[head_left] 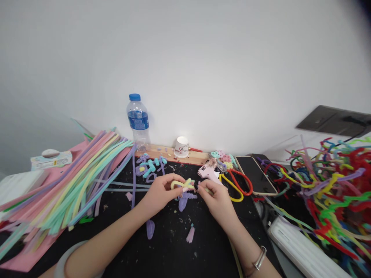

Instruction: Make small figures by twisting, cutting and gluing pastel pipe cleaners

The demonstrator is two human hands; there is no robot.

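Nearest the camera, your forearms (116, 237) reach over the black table (171, 255), below the cup (181, 147). Pastel stems (87, 181) spread well left of the cup; a mixed tangle (327, 212) lies far to its right. Just left of it stands the bottle (138, 119); right of it lie the phone (256, 175) and, closer to it, the glue gun (209, 172). Your left hand (162, 190) pinches the looped yellow stem (181, 184), below the cup. Your right hand (217, 199) has its fingers drawn narrow at the stem's right end; you cannot tell their exact grip.
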